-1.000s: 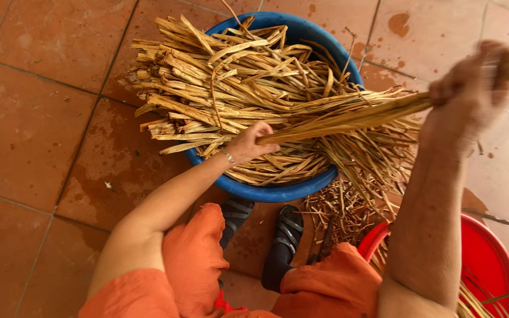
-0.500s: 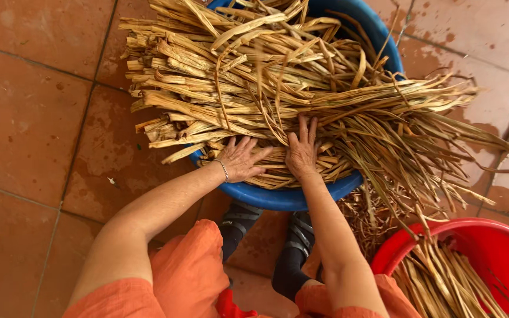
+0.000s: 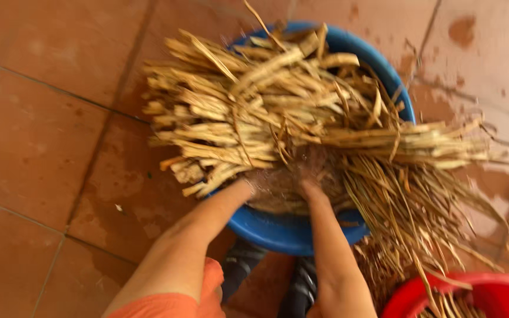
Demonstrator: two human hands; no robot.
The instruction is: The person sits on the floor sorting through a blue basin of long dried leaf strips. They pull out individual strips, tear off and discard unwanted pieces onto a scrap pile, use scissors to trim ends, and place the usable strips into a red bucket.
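Observation:
A blue basin [image 3: 290,235] on the tiled floor holds a thick heap of dry tan plant stalks [image 3: 266,112]. The stalks overhang its rim to the left and fan out to the right. Both my forearms reach into the near side of the basin. My left hand [image 3: 253,187] and my right hand [image 3: 312,176] are pushed in under the stalks. They are blurred, seemingly in murky water, and the fingers are mostly hidden. I cannot tell whether they grip any stalks.
A red basin [image 3: 472,290] with a few stalks stands at the bottom right, close to the blue one. My dark shoes [image 3: 240,265] sit just below the blue basin. The terracotta floor tiles [image 3: 42,141] have wet patches around both basins.
My hands lay flat on top of the stalks half a second ago and have since plunged down into the basin beneath them. The view has shifted closer and is blurred by motion.

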